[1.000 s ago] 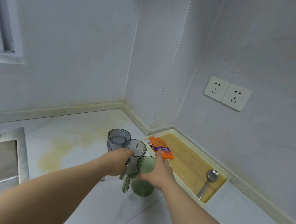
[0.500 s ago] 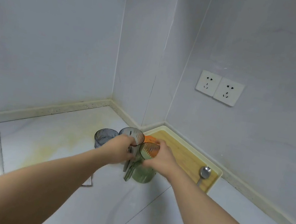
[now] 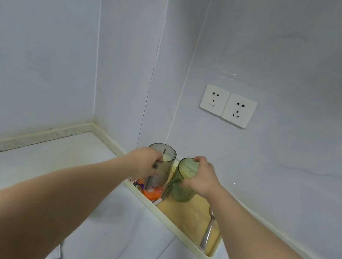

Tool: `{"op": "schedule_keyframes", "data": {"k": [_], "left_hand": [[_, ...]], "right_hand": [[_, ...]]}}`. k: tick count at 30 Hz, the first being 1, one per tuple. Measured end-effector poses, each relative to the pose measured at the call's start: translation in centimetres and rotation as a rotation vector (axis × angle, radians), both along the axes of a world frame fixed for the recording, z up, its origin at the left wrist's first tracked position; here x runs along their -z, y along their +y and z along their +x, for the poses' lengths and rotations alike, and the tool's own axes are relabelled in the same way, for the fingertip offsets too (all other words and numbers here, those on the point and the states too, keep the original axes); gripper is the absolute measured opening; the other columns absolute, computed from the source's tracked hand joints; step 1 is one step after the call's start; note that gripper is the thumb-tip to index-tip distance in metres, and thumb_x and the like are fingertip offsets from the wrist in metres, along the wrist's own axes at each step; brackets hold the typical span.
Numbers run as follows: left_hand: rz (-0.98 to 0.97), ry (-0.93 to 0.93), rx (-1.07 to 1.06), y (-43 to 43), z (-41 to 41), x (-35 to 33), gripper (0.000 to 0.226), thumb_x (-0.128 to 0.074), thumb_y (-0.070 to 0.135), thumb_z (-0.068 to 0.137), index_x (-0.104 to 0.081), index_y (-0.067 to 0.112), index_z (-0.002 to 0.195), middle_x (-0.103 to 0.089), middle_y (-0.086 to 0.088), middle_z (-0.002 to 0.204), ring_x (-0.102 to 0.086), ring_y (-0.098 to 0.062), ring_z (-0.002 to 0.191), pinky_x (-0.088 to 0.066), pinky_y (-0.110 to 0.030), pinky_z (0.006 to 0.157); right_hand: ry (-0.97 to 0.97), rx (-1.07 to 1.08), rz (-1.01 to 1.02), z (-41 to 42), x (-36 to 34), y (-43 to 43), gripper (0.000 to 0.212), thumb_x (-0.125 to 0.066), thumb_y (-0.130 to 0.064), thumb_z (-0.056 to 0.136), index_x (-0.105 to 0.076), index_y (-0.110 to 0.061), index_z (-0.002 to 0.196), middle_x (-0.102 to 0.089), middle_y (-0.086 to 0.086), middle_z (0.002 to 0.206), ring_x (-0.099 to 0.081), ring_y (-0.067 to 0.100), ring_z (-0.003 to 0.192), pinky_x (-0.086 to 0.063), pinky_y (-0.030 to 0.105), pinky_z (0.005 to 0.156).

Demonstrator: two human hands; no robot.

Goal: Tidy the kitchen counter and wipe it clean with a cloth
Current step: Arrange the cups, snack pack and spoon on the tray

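1. Your left hand (image 3: 143,163): fingers curled over the rim of the grey cup (image 3: 166,162), grasping it from the near side.
2. Grey cup: clear smoke-grey plastic, upright, at the far left end of the tray (image 3: 173,225), directly above the orange packet (image 3: 151,193). You cannot tell whether its base touches the packet.
3. Your right hand (image 3: 201,178): thumb hooked over the rim, fingers wrapped round the side of the green cup (image 3: 181,175), grasping it.
4. Green cup: clear green plastic with a side handle facing you, upright, just beside the grey cup on its right. Its base is down at the tray's wooden floor; whether it rests there cannot be told.
5. Tray: cream rim, wood-toned floor, lying on the bench (image 3: 127,233) along the right-hand wall, its far end in the corner.
6. Orange packet: flat in the tray's far left end, partly hidden by the grey cup.
7. Spoon (image 3: 208,230): metal, lying in the tray's near end, its bowl hidden under your right forearm.
8. White cloth (image 3: 55,254): one corner only shows, on the bench under your left forearm, well apart from the tray.
9. Sockets (image 3: 228,105): two white plates side by side on the wall above the tray.
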State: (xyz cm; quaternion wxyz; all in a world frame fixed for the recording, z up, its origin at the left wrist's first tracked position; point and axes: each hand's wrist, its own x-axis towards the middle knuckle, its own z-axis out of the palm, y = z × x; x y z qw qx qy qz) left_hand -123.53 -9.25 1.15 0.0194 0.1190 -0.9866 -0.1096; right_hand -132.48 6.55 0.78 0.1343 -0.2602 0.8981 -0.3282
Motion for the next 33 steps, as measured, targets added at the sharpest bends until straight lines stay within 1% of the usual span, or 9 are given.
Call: {"op": "schedule_keyframes", "data": {"k": [3, 6, 8, 14, 19, 24, 28, 31, 33], "left_hand": [[0.006, 0.01, 0.004, -1.1, -2.5, 1.1, 0.034, -0.058, 0.018, 0.089, -0.055, 0.011, 0.122, -0.059, -0.008, 0.116, -0.054, -0.024, 0.107, -0.042, -0.029, 0.086], [0.031, -0.008, 0.021, -2.4, -5.4, 2.5, 0.029, -0.058, 0.019, 0.088, -0.058, 0.012, 0.116, -0.061, -0.006, 0.112, -0.055, -0.02, 0.1, -0.041, -0.026, 0.078], [0.043, -0.015, 0.033, -3.2, -7.3, 3.5, 0.031, -0.059, 0.022, 0.088, -0.057, 0.013, 0.118, -0.062, -0.005, 0.112, -0.055, -0.019, 0.099, -0.038, -0.023, 0.075], [0.066, -0.009, 0.076, -5.0, -11.7, 5.4, 0.034, -0.059, 0.023, 0.089, -0.055, 0.017, 0.122, -0.06, -0.002, 0.116, -0.054, -0.015, 0.099, -0.037, -0.02, 0.077], [0.102, -0.032, 0.094, -6.1, -13.9, 6.5, 0.041, -0.061, 0.021, 0.088, -0.053, 0.019, 0.129, -0.059, -0.001, 0.122, -0.054, -0.015, 0.109, -0.038, -0.019, 0.085], [0.105, -0.035, 0.093, -6.9, -14.3, 6.3, 0.045, -0.059, 0.017, 0.09, -0.048, 0.02, 0.134, -0.055, -0.002, 0.126, -0.051, -0.017, 0.114, -0.033, -0.017, 0.084], [0.094, -0.026, 0.086, -7.2, -14.3, 6.4, 0.047, -0.057, 0.009, 0.09, -0.047, 0.019, 0.135, -0.054, -0.003, 0.132, -0.05, -0.018, 0.12, -0.039, -0.021, 0.093], [0.094, -0.022, 0.105, -7.0, -13.8, 6.6, 0.055, -0.051, 0.005, 0.092, -0.036, 0.021, 0.143, -0.04, -0.001, 0.144, -0.043, -0.018, 0.128, -0.039, -0.025, 0.1], [0.111, -0.006, 0.107, -6.7, -13.1, 6.4, 0.056, -0.048, 0.004, 0.093, -0.034, 0.022, 0.144, -0.034, 0.001, 0.147, -0.042, -0.018, 0.127, -0.04, -0.026, 0.1]], "right_hand": [[-0.018, 0.019, 0.027, -2.2, 1.0, -0.6, 0.078, -0.075, -0.009, 0.073, -0.031, -0.015, 0.138, -0.027, 0.011, 0.143, -0.042, 0.032, 0.123, -0.042, 0.034, 0.094], [-0.052, 0.027, 0.056, -4.7, 2.1, -1.6, 0.079, -0.076, -0.008, 0.073, -0.031, -0.016, 0.137, -0.026, 0.009, 0.143, -0.041, 0.031, 0.124, -0.042, 0.033, 0.093], [-0.056, 0.027, 0.081, -6.4, 3.1, -2.5, 0.079, -0.077, -0.008, 0.073, -0.031, -0.016, 0.137, -0.026, 0.009, 0.144, -0.041, 0.031, 0.125, -0.042, 0.032, 0.094], [-0.034, 0.031, 0.157, -10.1, 5.5, -4.3, 0.074, -0.074, -0.012, 0.076, -0.031, -0.016, 0.136, -0.024, 0.009, 0.144, -0.037, 0.033, 0.126, -0.04, 0.037, 0.103], [-0.07, 0.058, 0.118, -12.7, 6.2, -5.7, 0.074, -0.074, -0.011, 0.077, -0.031, -0.014, 0.137, -0.026, 0.008, 0.144, -0.037, 0.032, 0.128, -0.039, 0.036, 0.103], [-0.07, 0.032, 0.096, -13.7, 6.3, -7.3, 0.073, -0.071, -0.009, 0.077, -0.031, -0.014, 0.139, -0.025, 0.007, 0.146, -0.036, 0.03, 0.128, -0.039, 0.035, 0.102], [-0.069, 0.034, 0.053, -13.6, 6.9, -8.0, 0.073, -0.068, -0.008, 0.078, -0.031, -0.013, 0.141, -0.023, 0.005, 0.148, -0.034, 0.029, 0.13, -0.038, 0.033, 0.102], [-0.06, 0.051, 0.053, -12.9, 7.3, -8.0, 0.081, -0.069, -0.01, 0.076, -0.026, -0.019, 0.145, -0.013, 0.005, 0.152, -0.026, 0.032, 0.135, -0.035, 0.037, 0.109], [-0.036, 0.079, 0.086, -12.0, 7.0, -7.7, 0.088, -0.069, -0.013, 0.075, -0.021, -0.026, 0.147, 0.002, 0.004, 0.157, -0.01, 0.035, 0.142, -0.027, 0.043, 0.114]]}}
